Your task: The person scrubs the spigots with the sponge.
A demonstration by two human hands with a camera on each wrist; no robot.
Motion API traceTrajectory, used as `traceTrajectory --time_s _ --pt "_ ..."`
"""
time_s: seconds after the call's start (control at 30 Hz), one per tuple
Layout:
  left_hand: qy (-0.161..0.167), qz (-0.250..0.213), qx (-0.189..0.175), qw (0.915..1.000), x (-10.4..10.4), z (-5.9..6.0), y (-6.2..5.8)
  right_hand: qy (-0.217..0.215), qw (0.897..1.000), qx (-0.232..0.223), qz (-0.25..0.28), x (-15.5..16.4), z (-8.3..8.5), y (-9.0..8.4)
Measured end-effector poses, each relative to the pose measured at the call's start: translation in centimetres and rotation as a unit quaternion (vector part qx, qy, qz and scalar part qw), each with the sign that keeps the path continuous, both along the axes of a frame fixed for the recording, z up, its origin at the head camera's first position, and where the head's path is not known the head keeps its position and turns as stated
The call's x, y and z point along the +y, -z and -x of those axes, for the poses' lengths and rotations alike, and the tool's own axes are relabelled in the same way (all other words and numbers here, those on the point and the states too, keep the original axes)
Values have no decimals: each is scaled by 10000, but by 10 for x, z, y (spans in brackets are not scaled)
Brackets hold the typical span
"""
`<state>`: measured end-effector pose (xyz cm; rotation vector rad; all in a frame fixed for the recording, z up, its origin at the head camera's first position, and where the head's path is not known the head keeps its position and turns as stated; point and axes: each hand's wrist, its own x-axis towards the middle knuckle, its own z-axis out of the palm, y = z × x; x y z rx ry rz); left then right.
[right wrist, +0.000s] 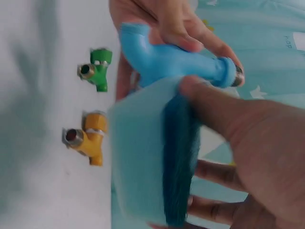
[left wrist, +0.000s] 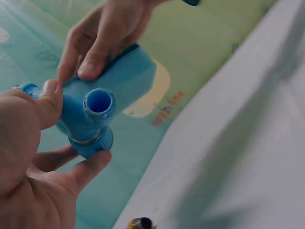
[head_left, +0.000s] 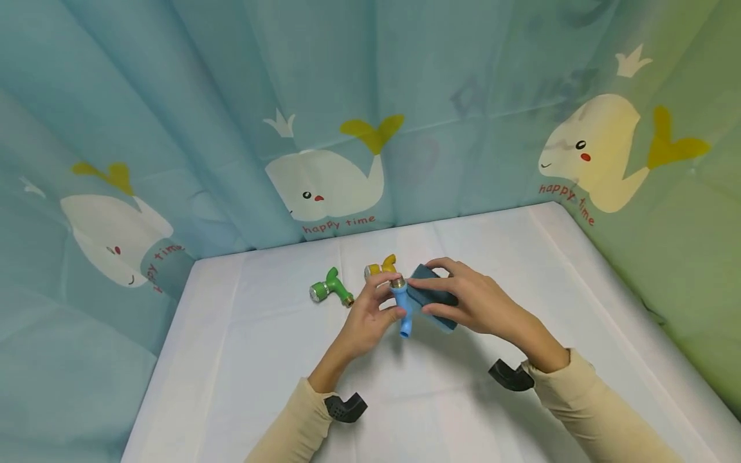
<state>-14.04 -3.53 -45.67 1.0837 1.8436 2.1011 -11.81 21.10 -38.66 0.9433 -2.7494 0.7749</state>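
Observation:
My left hand [head_left: 367, 318] grips a light-blue faucet [head_left: 403, 310] above the white table, thumb on the body and fingers around the knob end. In the left wrist view the open spout of the faucet [left wrist: 99, 102] faces the camera. A metal threaded end shows on the faucet [right wrist: 181, 64] in the right wrist view. My right hand [head_left: 477, 299] holds a blue scouring sponge [head_left: 431, 289] between thumb and fingers. The sponge [right wrist: 143, 152] has a pale soft side and a darker rough layer, and its edge lies right against the faucet body.
A green faucet [head_left: 332, 287] lies on the white table [head_left: 260, 360] left of my hands. Just behind my left hand is a yellow faucet [head_left: 379, 264], partly hidden. A blue curtain [head_left: 231, 128] with printed whales hangs along the table's far edge.

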Motion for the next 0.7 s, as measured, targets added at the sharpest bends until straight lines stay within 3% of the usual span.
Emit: traceTrajectory --time_s 0.07,0.13,0.23,0.43,0.6,0.7 --pt "31 85 -31 10000 1 0 1 241 9993 205 -217 0 0 -1" --pt "50 147 -15 9999 1 0 2 321 9992 221 -119 0 1 -1" --pt "97 164 99 9998 2 0 2 190 9997 112 87 -1 2 2" --pt "218 298 195 9991 5 0 8 171 9975 468 -493 1 6 6" --pt "242 347 274 9987 5 0 8 46 9994 169 -309 2 7 6" --pt "255 348 299 9986 5 0 8 30 9981 369 -486 1 7 9"
